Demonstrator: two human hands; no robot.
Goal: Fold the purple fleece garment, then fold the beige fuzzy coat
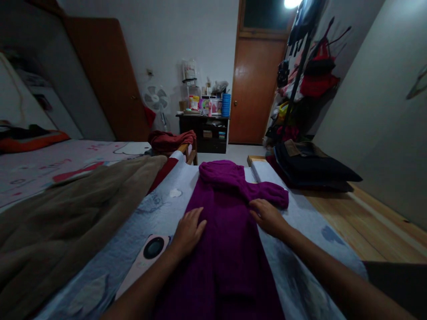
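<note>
A purple long garment (233,240) lies spread lengthwise in front of me, with its collar or hood end bunched at the far side. One sleeve (271,193) sticks out to the right, folded short. My left hand (189,229) rests on the garment's left edge, fingers stretched and thumb apart. On the right edge, just below the sleeve, my right hand (267,215) touches the cloth with its fingers slightly bent and thumb apart. Beside my left forearm lies a pink phone (143,262) with a round dark camera area, partly covered by the arm.
Under the garment is a pale blue patterned sheet (296,240). A brown fleece blanket (83,200) covers the left side. Folded dark clothes (310,166) sit on wooden boards (363,222) at the right. Beyond stand a dark cabinet (200,133), a fan (156,98) and a door (255,89).
</note>
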